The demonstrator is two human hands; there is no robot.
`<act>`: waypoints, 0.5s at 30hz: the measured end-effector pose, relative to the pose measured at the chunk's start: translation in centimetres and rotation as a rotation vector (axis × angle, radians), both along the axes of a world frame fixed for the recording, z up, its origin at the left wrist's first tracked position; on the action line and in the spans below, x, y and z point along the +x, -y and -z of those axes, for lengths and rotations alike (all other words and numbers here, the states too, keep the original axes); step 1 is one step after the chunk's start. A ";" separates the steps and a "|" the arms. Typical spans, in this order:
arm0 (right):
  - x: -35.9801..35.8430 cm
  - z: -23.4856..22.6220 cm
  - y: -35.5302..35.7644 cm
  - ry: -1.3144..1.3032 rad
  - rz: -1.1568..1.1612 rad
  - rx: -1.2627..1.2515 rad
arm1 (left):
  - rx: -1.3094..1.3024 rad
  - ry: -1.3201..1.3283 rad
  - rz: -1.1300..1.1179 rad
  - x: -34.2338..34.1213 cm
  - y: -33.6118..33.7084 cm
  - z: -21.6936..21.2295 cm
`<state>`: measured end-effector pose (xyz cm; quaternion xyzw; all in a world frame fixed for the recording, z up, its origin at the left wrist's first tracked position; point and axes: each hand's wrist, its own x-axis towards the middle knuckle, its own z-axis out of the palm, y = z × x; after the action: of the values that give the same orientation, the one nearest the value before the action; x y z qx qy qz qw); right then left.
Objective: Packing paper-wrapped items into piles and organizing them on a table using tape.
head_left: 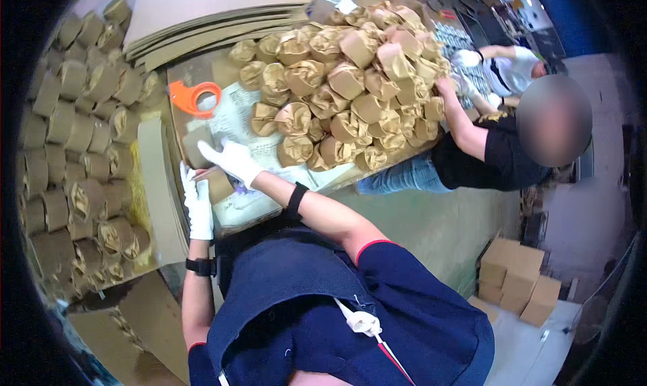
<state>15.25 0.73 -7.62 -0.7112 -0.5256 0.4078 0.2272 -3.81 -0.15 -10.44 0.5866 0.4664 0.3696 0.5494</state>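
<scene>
- Left hand (197, 204): white-gloved, fingers straight, beside the brown packet (197, 148) near the table's left edge; whether it grips anything cannot be told.
- Right hand (236, 162): white-gloved, thumb side at the packet; its hold (partly hidden) cannot be determined.
- Work table (248, 219): paper sheets (237, 133) form a low, open strip between the right hand and the heaped paper-wrapped bundles (347, 79).
- Far side: an orange ring-handled tool (195, 100) and stacked cardboard sheets (216, 22) limit the room.
- Left margin: an upright cardboard strip (158, 190) separates the table from further bundles (87, 137).
</scene>
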 end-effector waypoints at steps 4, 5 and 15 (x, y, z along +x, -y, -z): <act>-0.1 0.5 2.8 0.306 -0.257 0.427 | -0.029 -0.364 -0.176 3.5 1.5 -2.8; -0.3 0.8 3.1 0.616 -0.343 0.447 | -0.010 -0.312 -0.167 4.4 1.5 -3.1; 0.5 -10.3 3.7 0.183 -0.058 0.384 | 0.460 -0.474 -0.014 1.7 0.6 -6.2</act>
<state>15.78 -2.98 2.63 -0.6737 -0.6322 0.2403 0.2978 -2.08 -0.76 -4.27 0.7617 0.4897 0.3223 0.2759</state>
